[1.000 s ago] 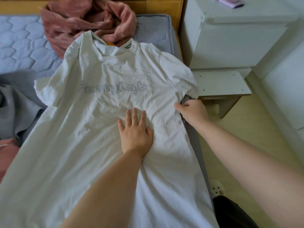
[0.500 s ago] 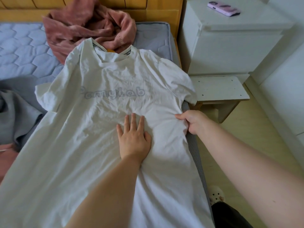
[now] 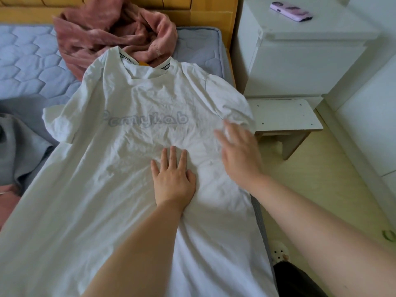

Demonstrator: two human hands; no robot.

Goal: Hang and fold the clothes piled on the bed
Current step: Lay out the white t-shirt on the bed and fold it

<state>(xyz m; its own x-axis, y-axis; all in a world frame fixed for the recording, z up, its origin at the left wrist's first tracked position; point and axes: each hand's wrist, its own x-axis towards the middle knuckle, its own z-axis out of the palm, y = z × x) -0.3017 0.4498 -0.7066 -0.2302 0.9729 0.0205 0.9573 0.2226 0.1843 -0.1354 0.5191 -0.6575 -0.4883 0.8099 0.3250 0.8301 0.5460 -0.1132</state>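
Released, right hand (image 3: 240, 155) hovers open — left (image 3: 173, 179) flat on T-shirt (image 3: 120, 168) — quilted bed (image 3: 27, 67), white nightstand (image 3: 300, 61).

left hand (image 3: 173, 179) flat, right hand (image 3: 240, 155) (blurred) seemingly open

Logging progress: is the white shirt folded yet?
No, spread flat: the shirt shows both sleeves out, left hand pressing its middle.

White T-shirt (image 3: 128, 168), pink garment (image 3: 111, 33), blue quilted mattress (image 3: 27, 67).
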